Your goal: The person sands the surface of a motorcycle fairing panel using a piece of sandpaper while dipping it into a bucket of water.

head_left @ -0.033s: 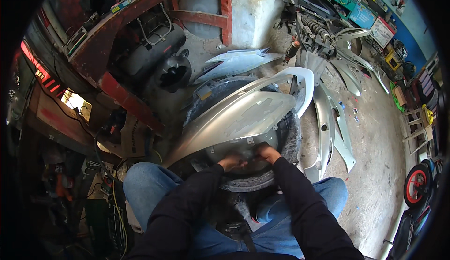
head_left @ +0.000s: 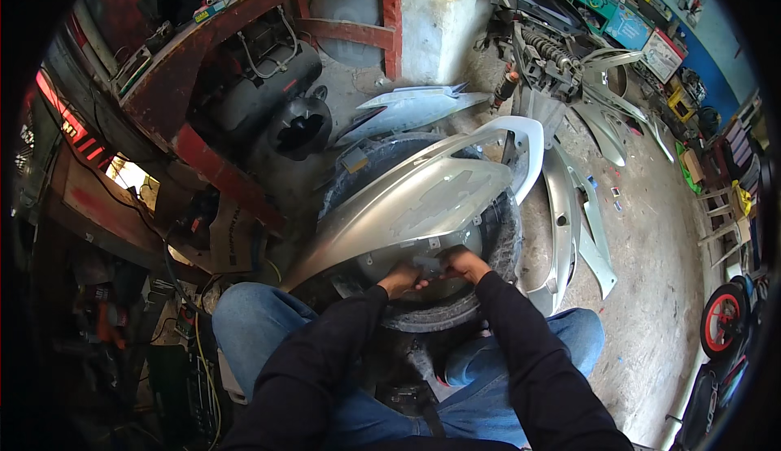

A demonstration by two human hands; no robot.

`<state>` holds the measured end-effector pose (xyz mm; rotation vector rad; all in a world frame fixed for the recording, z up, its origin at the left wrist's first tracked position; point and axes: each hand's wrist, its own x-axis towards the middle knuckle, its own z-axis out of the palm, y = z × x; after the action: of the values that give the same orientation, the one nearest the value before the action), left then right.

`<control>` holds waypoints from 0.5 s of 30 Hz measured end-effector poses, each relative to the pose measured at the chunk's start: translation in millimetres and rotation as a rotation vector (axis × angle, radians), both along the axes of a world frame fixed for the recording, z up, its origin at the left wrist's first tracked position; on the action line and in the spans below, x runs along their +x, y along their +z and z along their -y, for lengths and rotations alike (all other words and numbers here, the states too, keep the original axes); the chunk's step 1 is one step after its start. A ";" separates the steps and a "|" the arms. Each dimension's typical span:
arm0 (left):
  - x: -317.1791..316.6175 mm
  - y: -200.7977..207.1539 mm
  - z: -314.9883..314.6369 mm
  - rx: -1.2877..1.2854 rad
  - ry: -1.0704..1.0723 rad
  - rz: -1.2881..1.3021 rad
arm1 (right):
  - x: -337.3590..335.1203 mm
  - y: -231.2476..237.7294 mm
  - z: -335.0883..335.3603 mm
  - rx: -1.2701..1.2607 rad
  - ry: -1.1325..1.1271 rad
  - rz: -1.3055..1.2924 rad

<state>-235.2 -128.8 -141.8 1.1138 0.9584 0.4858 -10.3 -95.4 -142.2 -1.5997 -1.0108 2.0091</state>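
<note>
Both hands are close together over a round black tub [head_left: 435,321], between my knees. My left hand [head_left: 400,278] and my right hand [head_left: 464,264] pinch a small grey piece [head_left: 427,267] between them; it looks like a scrap of sandpaper. Greyish water seems to fill the tub below. Across the tub, just beyond my fingers, lies a silver-beige motorcycle body panel [head_left: 382,211] with dull grey patches on its surface. A white curved grab rail [head_left: 533,158] shows at its right end. My fingertips are partly hidden behind the grey piece.
More silver panels [head_left: 561,223] lie on the concrete floor to the right. A pale panel [head_left: 415,111] rests behind the tub. At left stand a red frame [head_left: 220,178] and a dark tank [head_left: 272,77]; a partly stripped motorcycle [head_left: 545,52] is at the back right.
The grey piece now shows plainly between my hands; before, it was hard to make out. My hands have barely shifted, and the panel stays in place.
</note>
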 end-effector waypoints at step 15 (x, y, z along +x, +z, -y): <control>15.2 151.8 25.4 -0.053 0.073 -0.017 | -4.9 216.6 16.8 0.442 0.359 0.447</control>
<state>-220.0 -154.3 10.0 1.0395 1.0240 0.5085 -15.2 -112.2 74.4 -1.7320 -1.8729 1.4800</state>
